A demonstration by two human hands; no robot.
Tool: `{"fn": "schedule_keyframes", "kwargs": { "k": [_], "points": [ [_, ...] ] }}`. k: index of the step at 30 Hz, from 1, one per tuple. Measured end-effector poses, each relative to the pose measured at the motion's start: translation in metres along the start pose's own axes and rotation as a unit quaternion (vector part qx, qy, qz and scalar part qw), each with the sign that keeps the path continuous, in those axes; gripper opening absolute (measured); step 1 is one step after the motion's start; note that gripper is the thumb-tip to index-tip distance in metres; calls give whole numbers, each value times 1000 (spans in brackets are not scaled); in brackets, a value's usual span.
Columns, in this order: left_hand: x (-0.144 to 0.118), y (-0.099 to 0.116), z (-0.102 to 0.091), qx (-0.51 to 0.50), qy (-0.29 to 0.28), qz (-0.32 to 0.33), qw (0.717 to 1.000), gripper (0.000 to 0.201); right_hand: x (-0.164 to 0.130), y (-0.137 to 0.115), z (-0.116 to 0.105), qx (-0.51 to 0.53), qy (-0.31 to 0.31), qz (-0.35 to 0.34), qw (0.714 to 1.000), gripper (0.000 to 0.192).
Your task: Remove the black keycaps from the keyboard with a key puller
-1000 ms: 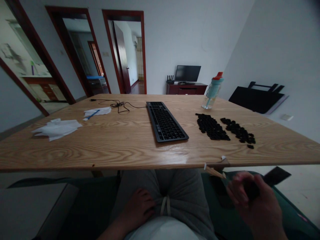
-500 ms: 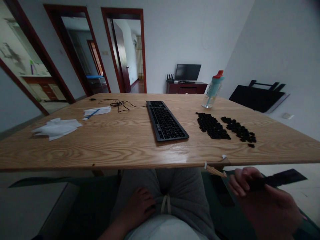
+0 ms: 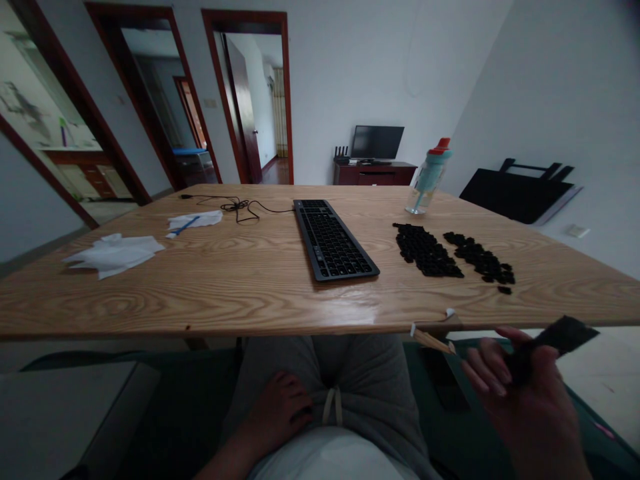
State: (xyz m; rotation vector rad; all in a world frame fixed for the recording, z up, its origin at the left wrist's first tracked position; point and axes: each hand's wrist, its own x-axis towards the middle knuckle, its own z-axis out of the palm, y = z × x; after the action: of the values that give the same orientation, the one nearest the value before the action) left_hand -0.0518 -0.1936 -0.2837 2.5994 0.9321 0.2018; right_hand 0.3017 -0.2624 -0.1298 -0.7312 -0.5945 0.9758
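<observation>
Right hand (image 3: 525, 393) raised below the table (image 3: 250, 293) edge, grip grasping a dark flat object (image 3: 555, 337)

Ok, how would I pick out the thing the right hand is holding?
Start at the long wooden table and drop below its near right edge, where the right hand is raised. Its fingers pinch a flat, dark, elongated object. Unlike the loose black keycaps lying on the tabletop, it is off the table, angled up to the right.

Below the wooden desk (image 3: 250, 280), the right hand (image 3: 525, 400) grips a flat black object (image 3: 560, 335); the left hand (image 3: 280, 413) rests at 6 o'clock.
</observation>
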Motion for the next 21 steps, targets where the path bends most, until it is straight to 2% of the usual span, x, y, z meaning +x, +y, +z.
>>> {"fn": "schedule_keyframes", "kwargs": {
  "k": [7,16,19,21],
  "points": [
    [-1,-4,7,-7,12,-1,1000,23,-4,-3,7,11,17,17,1000,32],
    [0,-3,2,-7,5,-7,1000,22,4,3,-2,-1,-7,3,1000,29],
    [0,0,2,-51,10,-24,998,22,5,2,-3,-31,-11,-1,999,21],
    [1,7,-1,-125,34,-60,990,23,0,4,-1,-72,6,-2,997,17]
  ]
}}
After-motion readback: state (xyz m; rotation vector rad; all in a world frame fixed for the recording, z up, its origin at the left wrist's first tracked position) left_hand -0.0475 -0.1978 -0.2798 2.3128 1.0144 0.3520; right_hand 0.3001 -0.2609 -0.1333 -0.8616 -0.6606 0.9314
